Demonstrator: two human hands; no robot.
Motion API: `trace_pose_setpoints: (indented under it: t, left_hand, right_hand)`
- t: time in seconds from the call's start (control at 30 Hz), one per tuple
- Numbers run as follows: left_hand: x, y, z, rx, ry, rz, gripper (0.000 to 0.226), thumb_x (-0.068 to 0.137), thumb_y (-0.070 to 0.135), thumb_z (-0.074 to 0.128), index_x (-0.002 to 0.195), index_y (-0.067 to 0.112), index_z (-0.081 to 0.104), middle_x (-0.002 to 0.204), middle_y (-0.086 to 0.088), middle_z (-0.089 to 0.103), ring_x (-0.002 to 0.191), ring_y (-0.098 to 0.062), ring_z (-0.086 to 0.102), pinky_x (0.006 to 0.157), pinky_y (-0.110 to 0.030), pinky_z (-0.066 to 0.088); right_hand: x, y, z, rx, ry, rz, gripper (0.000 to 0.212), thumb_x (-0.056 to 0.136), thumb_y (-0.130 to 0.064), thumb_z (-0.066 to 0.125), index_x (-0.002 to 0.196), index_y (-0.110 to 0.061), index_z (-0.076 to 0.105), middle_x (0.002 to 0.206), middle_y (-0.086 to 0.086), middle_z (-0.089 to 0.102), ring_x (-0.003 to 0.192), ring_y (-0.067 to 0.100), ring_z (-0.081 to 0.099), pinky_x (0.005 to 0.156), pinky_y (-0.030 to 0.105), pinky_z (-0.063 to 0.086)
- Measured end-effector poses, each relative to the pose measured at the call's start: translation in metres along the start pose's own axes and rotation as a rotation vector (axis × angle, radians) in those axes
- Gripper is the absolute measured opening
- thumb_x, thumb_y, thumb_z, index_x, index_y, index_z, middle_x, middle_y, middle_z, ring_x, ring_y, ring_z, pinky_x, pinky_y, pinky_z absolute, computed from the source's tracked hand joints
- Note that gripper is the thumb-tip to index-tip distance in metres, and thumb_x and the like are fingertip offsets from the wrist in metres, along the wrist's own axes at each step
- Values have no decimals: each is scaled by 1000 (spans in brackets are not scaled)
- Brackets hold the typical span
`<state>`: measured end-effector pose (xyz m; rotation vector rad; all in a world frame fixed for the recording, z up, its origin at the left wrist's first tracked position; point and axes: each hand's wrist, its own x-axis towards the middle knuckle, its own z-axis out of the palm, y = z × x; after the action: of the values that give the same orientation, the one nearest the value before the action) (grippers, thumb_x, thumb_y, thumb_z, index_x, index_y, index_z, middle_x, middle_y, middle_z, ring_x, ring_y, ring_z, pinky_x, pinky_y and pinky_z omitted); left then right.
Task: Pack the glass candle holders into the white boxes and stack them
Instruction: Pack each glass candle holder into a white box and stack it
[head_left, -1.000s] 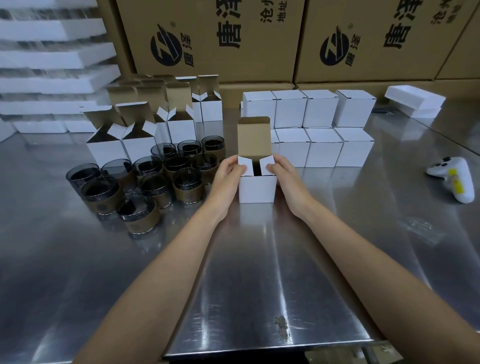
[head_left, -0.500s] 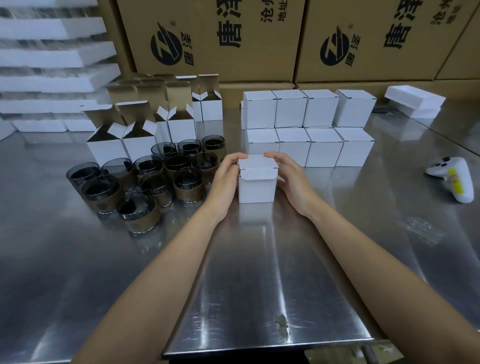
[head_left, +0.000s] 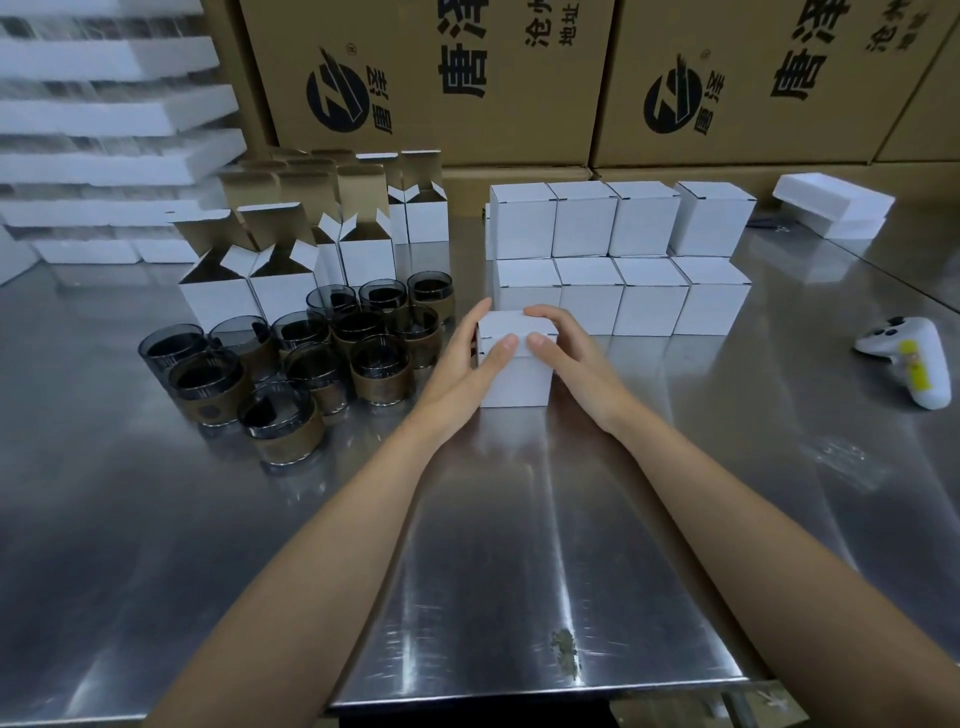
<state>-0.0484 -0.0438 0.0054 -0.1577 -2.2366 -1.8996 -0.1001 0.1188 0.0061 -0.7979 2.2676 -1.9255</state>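
Note:
A small white box stands on the steel table in front of me, its lid folded down. My left hand holds its left side, thumb pressing the lid's front edge. My right hand holds the right side, fingers curled over the top, thumb on the front edge. Several dark glass candle holders with brown bands stand to the left. Behind them are several open white boxes with raised flaps. Several closed white boxes are stacked two high behind the held box.
Large brown cartons line the back wall. White foam sheets are piled at the back left. A white game controller lies at the right. A white foam block sits at the back right.
The box's tall brown lid flap, upright a second ago, has been folded down and closed. Both thumbs have moved onto the lid's front edge.

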Motion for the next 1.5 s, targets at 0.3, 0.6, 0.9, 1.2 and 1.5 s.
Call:
trace_pose_setpoints:
  t: [0.3,0.6,0.9,1.2,1.5]
  left_hand:
    - [0,4,5,152,39,23,68,91,58,41,150,26,28,148,-1,41,133,-16,43,113,-42,34]
    - [0,5,4,0,49,-21,39,102,21,45,141,19,39,139,-2,45,130,-18,44,113,-39,34]
    - [5,13,12,-121,71,-110,49,95,0,38,143,13,37,143,-7,41,135,-21,37,111,-31,30]
    - [4,14,12,-141,75,-103,49,95,1,38,142,15,38,141,-5,43,131,-20,40,108,-31,34]
    - [6,4,12,-150,112,-77,52,96,9,45,144,25,33,140,-1,42,128,-17,43,111,-36,36]
  right_hand:
    - [0,-4,4,-51,32,10,27,88,-47,57,114,-39,54,109,-38,57,96,-11,54,83,4,38]
    - [2,3,-1,68,-43,65,27,88,-46,48,113,-38,56,120,-6,58,116,17,57,107,41,41]
    - [3,-4,5,78,-75,68,38,80,-25,43,116,-22,54,136,3,50,127,23,45,111,38,31]
    - [4,-2,2,111,-90,73,21,83,-27,49,102,-27,56,115,-2,54,107,15,51,100,35,36]
    - [-2,4,1,-35,-98,-10,45,82,-12,76,115,-29,50,127,-6,53,108,-1,54,82,10,43]
